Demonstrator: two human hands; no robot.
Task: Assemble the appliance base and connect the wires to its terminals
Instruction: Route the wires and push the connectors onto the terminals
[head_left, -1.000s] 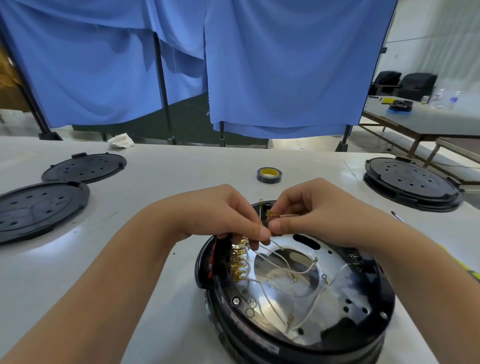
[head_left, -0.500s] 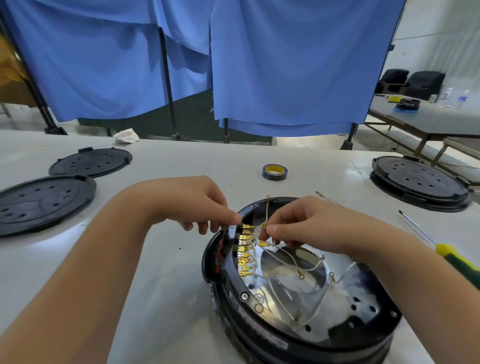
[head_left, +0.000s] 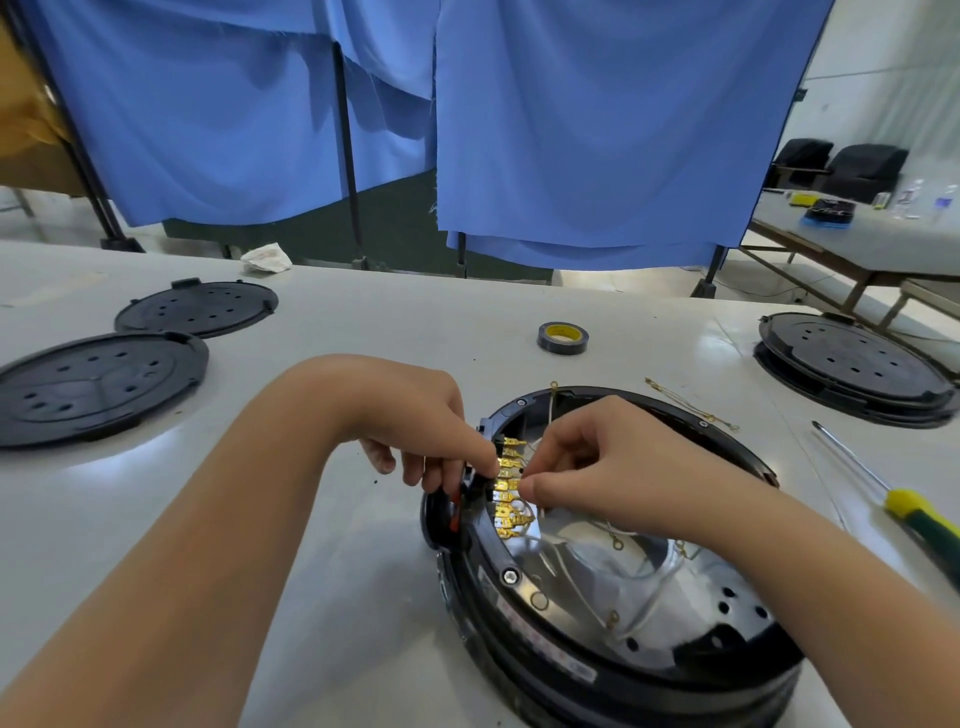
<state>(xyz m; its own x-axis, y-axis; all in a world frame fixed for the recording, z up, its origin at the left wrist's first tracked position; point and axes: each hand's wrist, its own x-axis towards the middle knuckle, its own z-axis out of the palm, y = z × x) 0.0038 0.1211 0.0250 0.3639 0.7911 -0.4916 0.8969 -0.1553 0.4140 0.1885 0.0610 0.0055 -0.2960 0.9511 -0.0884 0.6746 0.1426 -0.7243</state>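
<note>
A round black appliance base (head_left: 571, 670) lies open side up on the white table, with a shiny metal plate (head_left: 649, 597) inside. A row of several gold terminals (head_left: 506, 493) lines its left inner rim, and thin white wires (head_left: 587, 592) with ring ends trail over the plate. My left hand (head_left: 415, 415) rests on the base's left rim, its index fingertip pressing beside the terminal row. My right hand (head_left: 597, 467) pinches a wire connector at the terminals between thumb and index finger.
Two black perforated covers (head_left: 98, 384) (head_left: 197, 306) lie at the left, and another black base (head_left: 852, 364) at the far right. A tape roll (head_left: 562, 338) sits beyond the base. A green-yellow screwdriver (head_left: 904, 509) and loose wires (head_left: 691, 402) lie to the right.
Both hands have dropped from above the base down to the terminal row. The right hand carried the wire connector down to the terminals; the left index finger now presses at the rim.
</note>
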